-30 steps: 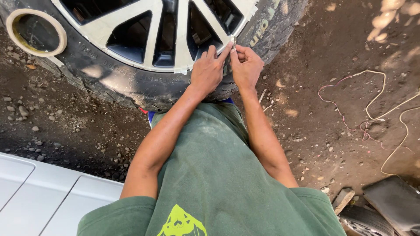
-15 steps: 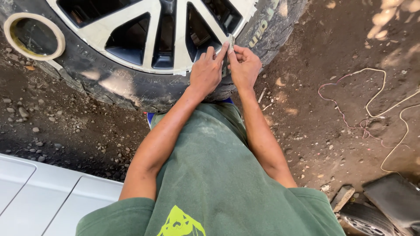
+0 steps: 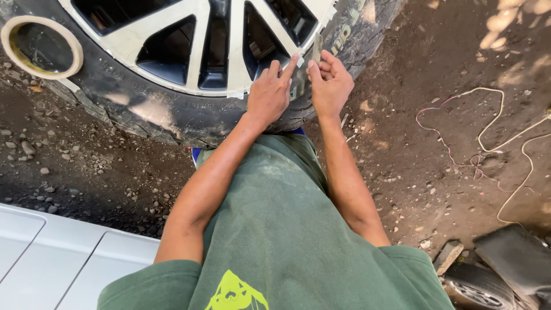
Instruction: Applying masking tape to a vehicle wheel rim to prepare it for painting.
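Masking was the step in hand, judging by how your left hand (image 3: 270, 92) pressed a tape strip (image 3: 316, 47) onto the wheel rim (image 3: 229, 90) while your right hand (image 3: 329, 86) pinched its free end just beside, needing firm smoothing.

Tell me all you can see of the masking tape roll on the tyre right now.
The masking tape roll is a flat ring of cream paper-like tape with a wide open core and a yellowish inner edge. It lies on its side on the black tyre at the picture's upper left, beside the masked wheel rim. Its core shows dark rubber. Neither the left hand nor the right hand touches it.
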